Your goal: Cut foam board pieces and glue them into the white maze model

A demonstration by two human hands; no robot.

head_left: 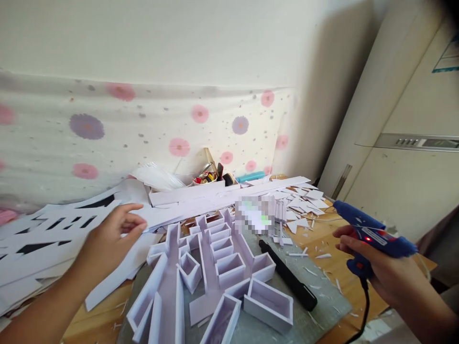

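Note:
A blue hot glue gun [376, 234] with a red light glowing on its side is in my right hand [373, 258], its nozzle end pointing up and left. A black cord hangs from its handle. My left hand [114, 234] hovers over white cut sheets [57, 229], fingers loosely bent, thumb apart, with nothing in it. Between my hands stands a white foam-board model [211, 282] of walls and small open boxes. One loose-looking open box [268, 303] is at its front right. A black pen-like cutter [289, 274] lies to the right of the model.
The model rests on a grey-green cutting mat [322, 296] on a wooden table. White scraps [304, 203] litter the right back. Long white strips [229, 191] and a container of tools [208, 179] stand behind. A blurred patch [255, 215] hides something. A white fridge-like cabinet [405, 167] rises at right.

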